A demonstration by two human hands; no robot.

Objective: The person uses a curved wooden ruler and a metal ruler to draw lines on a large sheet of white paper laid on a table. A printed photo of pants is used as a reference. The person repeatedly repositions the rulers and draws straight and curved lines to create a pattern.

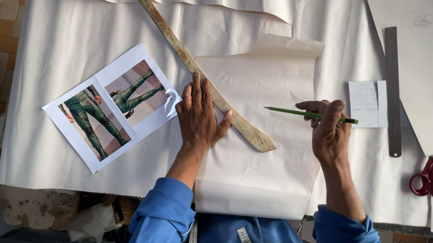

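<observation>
On the left of the surface (38,163) a printed photo sheet (110,104) of green boots lies loose, near enough to be nudged. The left hand (198,114) presses flat, fingers spread, on the long wooden curve ruler (191,62) laid across the pattern paper (259,162); if that pressure eases, the ruler could likely slide and spoil any line. The right hand (329,130) pinches a green pencil (309,115) above the paper (its curled top edge may spring back). Red scissors (430,177) lie well apart.
</observation>
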